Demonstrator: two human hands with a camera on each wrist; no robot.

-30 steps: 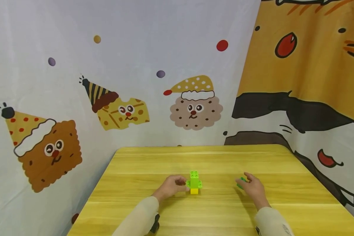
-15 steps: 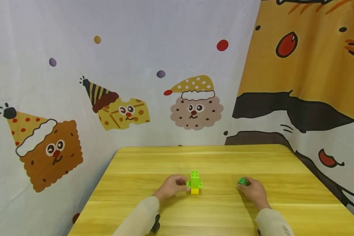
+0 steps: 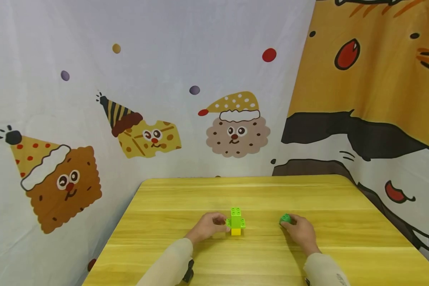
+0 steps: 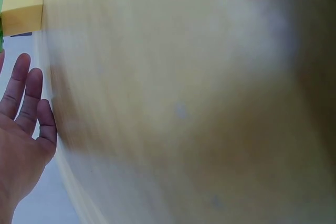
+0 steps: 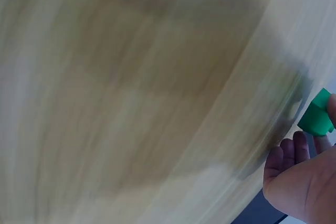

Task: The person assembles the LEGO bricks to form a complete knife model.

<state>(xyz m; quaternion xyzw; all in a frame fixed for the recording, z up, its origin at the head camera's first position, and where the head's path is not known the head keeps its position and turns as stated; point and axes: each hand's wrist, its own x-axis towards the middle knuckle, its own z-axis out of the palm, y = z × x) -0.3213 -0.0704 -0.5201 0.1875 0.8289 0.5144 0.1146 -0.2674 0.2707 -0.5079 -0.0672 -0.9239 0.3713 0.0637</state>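
Note:
A small figure of stacked toy bricks (image 3: 236,218) stands upright on the wooden table, lime green with side pieces above a yellow base brick (image 4: 23,9). My left hand (image 3: 207,227) is at its left side, thumb and forefinger right by the left green side piece. In the left wrist view the other fingers (image 4: 32,87) of that hand extend loosely. To the right of the figure, my right hand (image 3: 302,232) pinches a darker green toy brick (image 3: 285,219) between thumb and fingers, studs up. The right wrist view shows this brick's smooth, rounded side.
The wooden table (image 3: 186,194) has rounded far corners. Behind it hangs a pale cloth (image 3: 186,51) printed with cartoon snacks, and a patterned orange and white cloth (image 3: 371,91) is at the right.
My right hand has closed its fingers on the dark green brick and moved it slightly left, toward the figure. My left hand and the figure have kept their places.

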